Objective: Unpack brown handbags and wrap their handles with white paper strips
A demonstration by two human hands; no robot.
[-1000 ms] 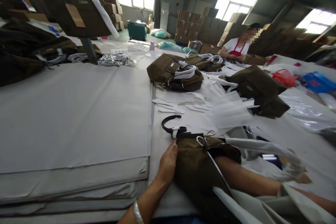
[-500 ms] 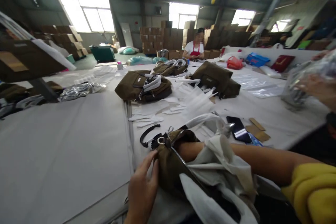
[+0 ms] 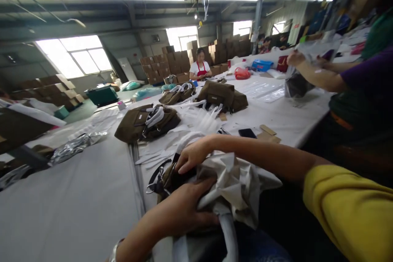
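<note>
A dark olive handbag (image 3: 162, 178) lies before me at the table edge, its pale lining (image 3: 236, 184) pulled out through the opening. My left hand (image 3: 187, 204) is closed on the lining at the near side, thumb and fingers pinching the cloth. At the far side of the opening, my right hand (image 3: 195, 153) has its fingers curled over the bag's edge, the tips partly hidden inside. A white-wrapped handle (image 3: 229, 237) hangs toward me below the left hand. The zip and a metal ring show at the bag's left end.
More olive bags, one at left (image 3: 132, 125) and one farther right (image 3: 217, 94), lie beyond. Around them are white paper strips (image 3: 199, 118), a phone (image 3: 247, 133) and cardboard pieces (image 3: 267, 131). At right, a co-worker's hands handle a clear plastic bag (image 3: 296, 84). Another person sits across the table.
My right hand has come out of the bag's inside to its opening. My left hand has moved from the bag's outer left end onto the lining, more of which now bulges out. The view has shifted right.
</note>
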